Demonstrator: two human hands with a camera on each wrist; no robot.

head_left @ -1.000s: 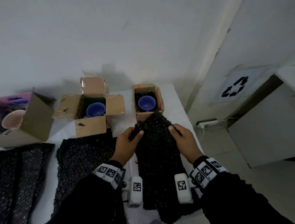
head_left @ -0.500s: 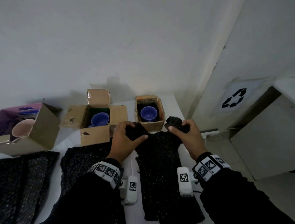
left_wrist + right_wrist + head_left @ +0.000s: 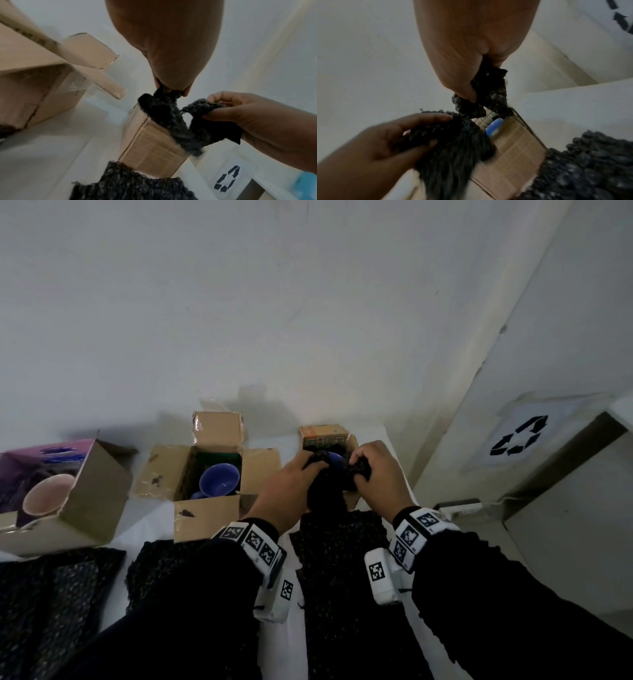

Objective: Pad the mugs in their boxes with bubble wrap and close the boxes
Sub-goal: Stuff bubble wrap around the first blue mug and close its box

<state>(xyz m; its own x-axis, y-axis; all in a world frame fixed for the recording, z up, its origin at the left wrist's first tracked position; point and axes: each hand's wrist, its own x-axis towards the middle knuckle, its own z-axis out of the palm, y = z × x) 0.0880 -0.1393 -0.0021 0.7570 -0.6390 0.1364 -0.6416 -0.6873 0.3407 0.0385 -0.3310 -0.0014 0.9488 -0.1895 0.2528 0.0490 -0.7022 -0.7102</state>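
Observation:
A small cardboard box [image 3: 327, 436] at the table's back right holds a blue mug [image 3: 335, 456], mostly hidden by my hands. Both hands hold the far end of a black bubble wrap strip [image 3: 342, 542] over the box opening. My left hand [image 3: 291, 484] grips its left corner, my right hand [image 3: 373, 470] pinches its right corner. In the left wrist view the black bubble wrap [image 3: 173, 121] drapes over the box [image 3: 154, 152]. In the right wrist view the mug's blue rim [image 3: 494, 127] shows beside the bubble wrap [image 3: 479, 94]. The strip's tail lies on the table toward me.
A larger open box [image 3: 205, 474] with another blue mug [image 3: 219, 484] stands left of it. At far left a tilted box [image 3: 92, 501] holds a pink mug [image 3: 44, 498]. More black bubble wrap sheets [image 3: 51, 594] lie along the table's near side. A recycling bin [image 3: 520, 436] stands right.
Both hands have lifted the end of the bubble wrap off the table and carried it forward, to over the small box's opening. The head view has tilted up.

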